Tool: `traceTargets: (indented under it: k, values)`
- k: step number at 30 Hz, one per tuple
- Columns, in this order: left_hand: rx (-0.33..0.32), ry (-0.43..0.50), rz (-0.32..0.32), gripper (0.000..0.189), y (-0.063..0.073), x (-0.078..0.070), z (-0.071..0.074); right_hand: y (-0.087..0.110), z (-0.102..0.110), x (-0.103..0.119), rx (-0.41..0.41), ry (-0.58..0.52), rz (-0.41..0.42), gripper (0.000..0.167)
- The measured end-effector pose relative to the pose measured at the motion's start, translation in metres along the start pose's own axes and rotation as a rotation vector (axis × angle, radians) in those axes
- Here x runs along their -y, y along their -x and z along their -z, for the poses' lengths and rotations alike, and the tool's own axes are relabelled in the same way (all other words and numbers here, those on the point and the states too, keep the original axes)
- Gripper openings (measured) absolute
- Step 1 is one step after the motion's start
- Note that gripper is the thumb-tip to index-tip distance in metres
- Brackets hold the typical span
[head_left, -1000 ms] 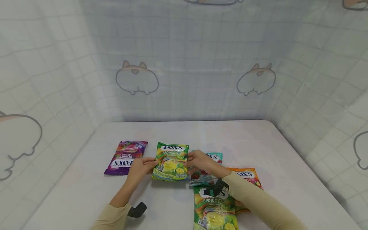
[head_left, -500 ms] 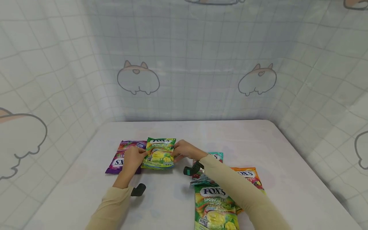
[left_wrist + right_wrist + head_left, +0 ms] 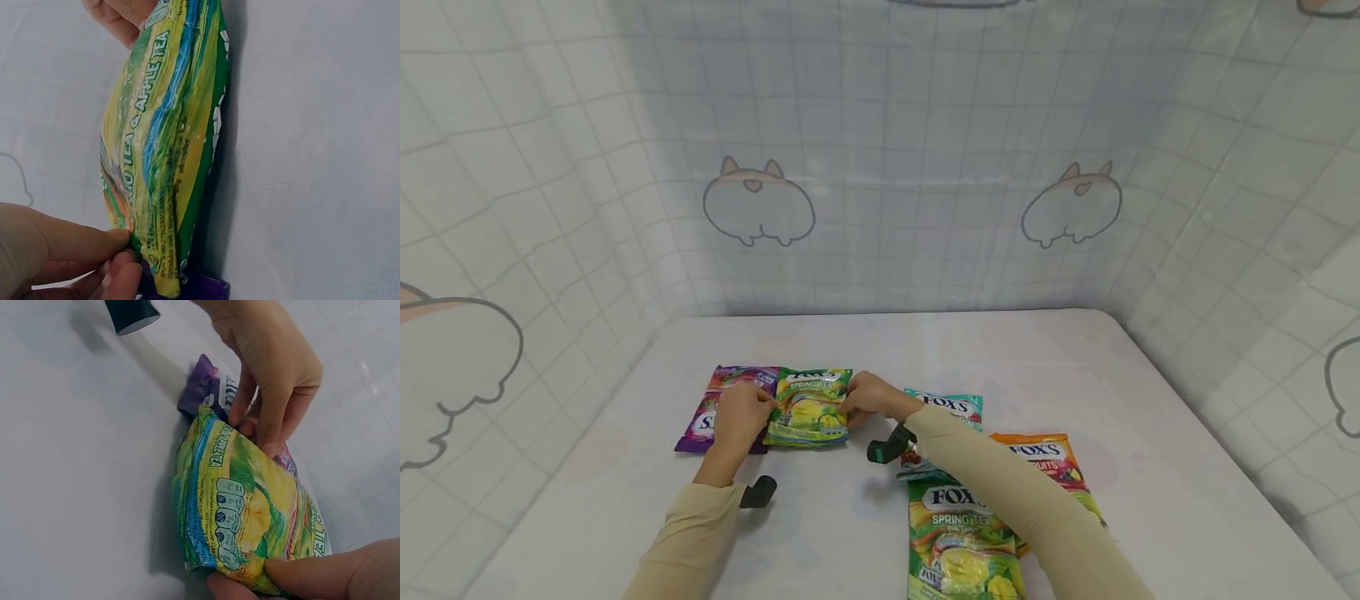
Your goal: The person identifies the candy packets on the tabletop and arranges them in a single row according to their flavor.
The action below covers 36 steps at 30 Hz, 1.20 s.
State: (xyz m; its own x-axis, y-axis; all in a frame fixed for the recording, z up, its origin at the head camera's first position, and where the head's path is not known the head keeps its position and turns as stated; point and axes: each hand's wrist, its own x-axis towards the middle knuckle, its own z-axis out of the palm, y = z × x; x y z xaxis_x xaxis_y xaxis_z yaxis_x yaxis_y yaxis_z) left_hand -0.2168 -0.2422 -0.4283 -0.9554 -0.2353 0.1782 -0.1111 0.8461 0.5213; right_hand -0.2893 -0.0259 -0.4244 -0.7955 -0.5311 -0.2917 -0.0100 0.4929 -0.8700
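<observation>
A green and yellow Fox's Spring Tea candy bag (image 3: 808, 410) lies between my two hands at the left middle of the table. My left hand (image 3: 742, 415) pinches its left edge, and the thumb and fingertips show at the bag's corner in the left wrist view. At the opposite edge my right hand (image 3: 872, 395) holds the bag, its thumb (image 3: 312, 575) on the printed front. Just to the left, a purple Fox's Berries bag (image 3: 702, 423) lies upside down, partly hidden by my left hand. The green bag meets or overlaps its right side; which one I cannot tell.
Under and near my right forearm lie a teal Fox's bag (image 3: 951, 405), an orange Fox's Fruits bag (image 3: 1052, 458) and a second Spring Tea bag (image 3: 962, 550), partly overlapping. A white sheet-like wall (image 3: 910, 250) with grid lines rises behind the table (image 3: 850, 533).
Both hands have carried the green bag left and slightly away, up against the purple bag. Over the last half second it has come down a little. The other bags stay put.
</observation>
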Motion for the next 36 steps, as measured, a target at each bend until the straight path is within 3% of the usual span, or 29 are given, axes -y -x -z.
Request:
traceTargets:
  k: [5, 9, 17, 25, 29, 36]
  values:
    - [-0.005, -0.013, -0.009, 0.011, -0.002, 0.0, 0.0, -0.002, -0.005, 0.001, -0.018, 0.104, -0.017, 0.013]
    - [0.004, -0.026, -0.012, 0.011, -0.003, -0.001, -0.001, -0.001, -0.009, 0.005, -0.029, 0.276, -0.028, 0.015]
    - [0.032, -0.038, 0.03, 0.023, -0.004, -0.006, 0.0, 0.006, -0.013, 0.009, -0.093, 0.469, -0.013, 0.021]
    - [0.019, -0.059, 0.02, 0.03, 0.0, -0.002, -0.004, 0.009, -0.018, 0.006, -0.15, 0.628, 0.01, 0.032]
    - [0.011, -0.059, 0.027, 0.03, -0.002, 0.0, -0.008, 0.008, -0.019, 0.003, -0.155, 0.625, 0.027, 0.029]
    - [0.008, -0.075, 0.008, 0.028, -0.004, -0.001, -0.012, 0.005, -0.012, -0.003, -0.139, 0.444, 0.068, 0.02]
